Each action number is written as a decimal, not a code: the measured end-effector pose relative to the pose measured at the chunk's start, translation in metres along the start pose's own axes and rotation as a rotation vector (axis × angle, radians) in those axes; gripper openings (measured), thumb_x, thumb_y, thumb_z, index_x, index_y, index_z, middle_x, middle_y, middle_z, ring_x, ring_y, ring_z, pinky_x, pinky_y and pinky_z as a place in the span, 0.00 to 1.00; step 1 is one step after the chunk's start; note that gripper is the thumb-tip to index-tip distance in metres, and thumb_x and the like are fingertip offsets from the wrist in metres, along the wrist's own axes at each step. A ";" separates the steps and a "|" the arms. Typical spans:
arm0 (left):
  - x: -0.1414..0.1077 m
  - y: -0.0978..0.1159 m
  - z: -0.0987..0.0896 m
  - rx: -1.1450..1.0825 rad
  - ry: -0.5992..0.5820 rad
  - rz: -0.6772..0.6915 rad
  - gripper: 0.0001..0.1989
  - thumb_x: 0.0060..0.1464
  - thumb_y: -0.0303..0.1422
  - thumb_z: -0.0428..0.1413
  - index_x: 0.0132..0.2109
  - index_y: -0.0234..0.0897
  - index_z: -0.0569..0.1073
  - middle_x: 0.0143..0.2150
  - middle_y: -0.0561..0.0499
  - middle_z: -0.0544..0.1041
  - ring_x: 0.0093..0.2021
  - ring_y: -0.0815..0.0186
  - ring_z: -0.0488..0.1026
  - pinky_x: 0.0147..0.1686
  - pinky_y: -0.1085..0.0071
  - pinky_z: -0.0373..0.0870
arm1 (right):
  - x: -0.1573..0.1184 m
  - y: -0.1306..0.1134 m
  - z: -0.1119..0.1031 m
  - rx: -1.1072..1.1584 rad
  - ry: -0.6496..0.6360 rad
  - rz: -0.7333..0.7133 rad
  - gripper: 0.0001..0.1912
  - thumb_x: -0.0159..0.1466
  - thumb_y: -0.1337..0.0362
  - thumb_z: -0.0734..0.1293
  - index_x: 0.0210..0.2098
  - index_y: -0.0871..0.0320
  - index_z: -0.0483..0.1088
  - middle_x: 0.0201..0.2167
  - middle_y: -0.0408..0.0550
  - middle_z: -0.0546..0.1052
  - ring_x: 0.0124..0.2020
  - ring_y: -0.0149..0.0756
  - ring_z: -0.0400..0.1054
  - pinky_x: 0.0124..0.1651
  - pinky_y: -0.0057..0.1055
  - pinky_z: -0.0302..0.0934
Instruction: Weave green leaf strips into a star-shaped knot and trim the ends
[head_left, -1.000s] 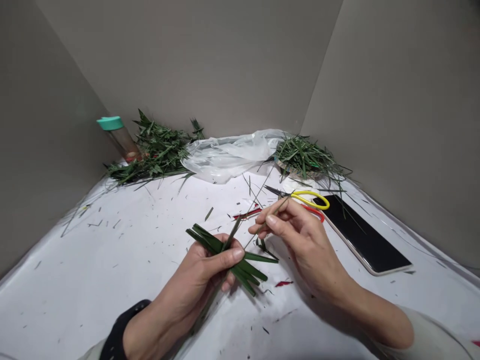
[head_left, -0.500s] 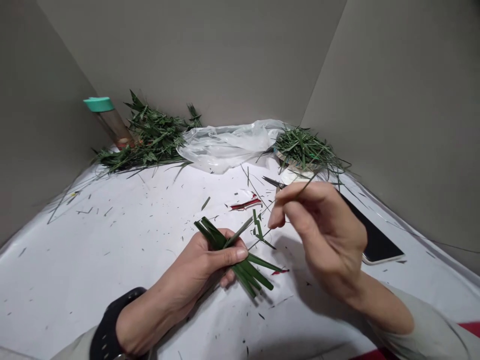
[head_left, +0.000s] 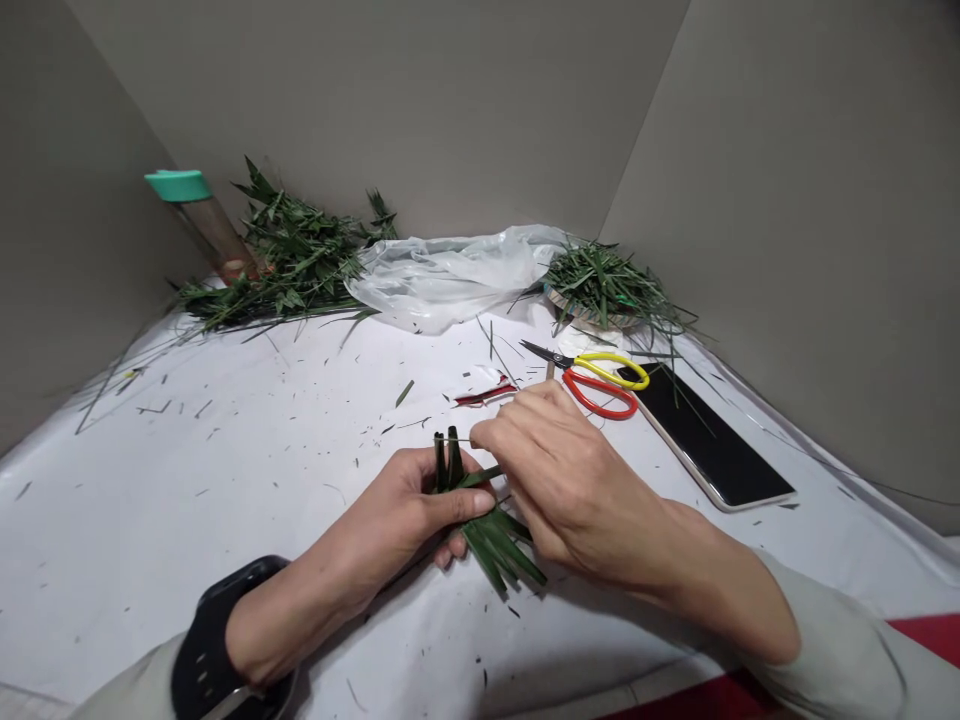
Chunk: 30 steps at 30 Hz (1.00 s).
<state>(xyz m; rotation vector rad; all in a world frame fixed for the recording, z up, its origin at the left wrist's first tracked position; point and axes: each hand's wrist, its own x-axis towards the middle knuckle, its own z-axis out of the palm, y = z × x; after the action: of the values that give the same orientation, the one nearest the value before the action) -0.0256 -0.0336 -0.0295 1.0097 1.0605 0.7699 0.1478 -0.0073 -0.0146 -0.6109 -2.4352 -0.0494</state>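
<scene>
A small bundle of green leaf strips [head_left: 499, 552] is pinched in my left hand [head_left: 431, 510], thumb on top. Several strip ends fan out toward the lower right, and two folded ones stand up beyond the fingers. My right hand [head_left: 577, 470] is closed just right of the bundle, back of the hand toward me. From its fingertips a thin strand [head_left: 456, 440] runs left to the upright strips. The rest of the strand is hidden behind the fingers. Beyond my right hand lie scissors [head_left: 606, 385] with one yellow and one red handle.
A phone [head_left: 712, 440] lies at the right. Behind are a heap of cut leaves [head_left: 600, 275] in a shallow basket, a clear plastic bag [head_left: 450, 285], more leaves [head_left: 300, 255] and a teal-lidded bottle [head_left: 199, 215]. Leaf scraps and a torn red-white wrapper [head_left: 484, 392] litter the white cover.
My right hand has come down and left to the bundle, bringing the strand to the upright strips. The scissors' handles now show. My left hand keeps its hold.
</scene>
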 end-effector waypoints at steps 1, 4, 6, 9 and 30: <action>0.000 0.000 0.000 -0.003 -0.016 0.001 0.07 0.47 0.29 0.62 0.24 0.35 0.75 0.18 0.54 0.70 0.18 0.72 0.63 0.19 0.75 0.61 | 0.000 -0.001 0.000 0.016 -0.001 0.007 0.14 0.68 0.73 0.54 0.31 0.62 0.68 0.25 0.46 0.65 0.29 0.37 0.55 0.38 0.37 0.51; -0.001 -0.001 -0.001 -0.012 -0.057 0.010 0.09 0.47 0.32 0.63 0.23 0.35 0.75 0.18 0.55 0.69 0.17 0.72 0.62 0.21 0.75 0.61 | -0.002 -0.002 0.003 0.075 -0.011 0.060 0.14 0.70 0.70 0.55 0.31 0.60 0.66 0.26 0.46 0.66 0.29 0.36 0.55 0.38 0.36 0.51; -0.001 -0.002 -0.001 -0.010 -0.072 0.008 0.10 0.48 0.33 0.63 0.23 0.35 0.75 0.17 0.54 0.68 0.17 0.72 0.61 0.21 0.74 0.60 | -0.003 -0.002 0.005 0.128 -0.021 0.111 0.13 0.72 0.66 0.56 0.32 0.60 0.66 0.27 0.47 0.68 0.30 0.36 0.57 0.39 0.35 0.52; -0.001 -0.002 -0.001 0.003 -0.081 -0.005 0.09 0.47 0.33 0.64 0.23 0.34 0.77 0.17 0.53 0.69 0.17 0.71 0.61 0.21 0.73 0.58 | -0.005 -0.002 0.009 0.221 -0.052 0.184 0.12 0.72 0.65 0.57 0.34 0.60 0.67 0.29 0.47 0.71 0.31 0.36 0.59 0.40 0.34 0.54; -0.006 0.022 -0.012 0.018 0.058 0.061 0.14 0.53 0.42 0.64 0.39 0.34 0.83 0.29 0.45 0.80 0.31 0.61 0.75 0.31 0.70 0.73 | 0.003 0.011 -0.005 0.689 0.000 0.671 0.10 0.67 0.64 0.64 0.28 0.56 0.64 0.21 0.34 0.59 0.24 0.27 0.53 0.28 0.27 0.47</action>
<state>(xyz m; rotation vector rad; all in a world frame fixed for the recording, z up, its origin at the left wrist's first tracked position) -0.0396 -0.0274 -0.0092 1.0443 1.0925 0.8451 0.1533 0.0033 -0.0102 -1.0320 -1.9331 1.0034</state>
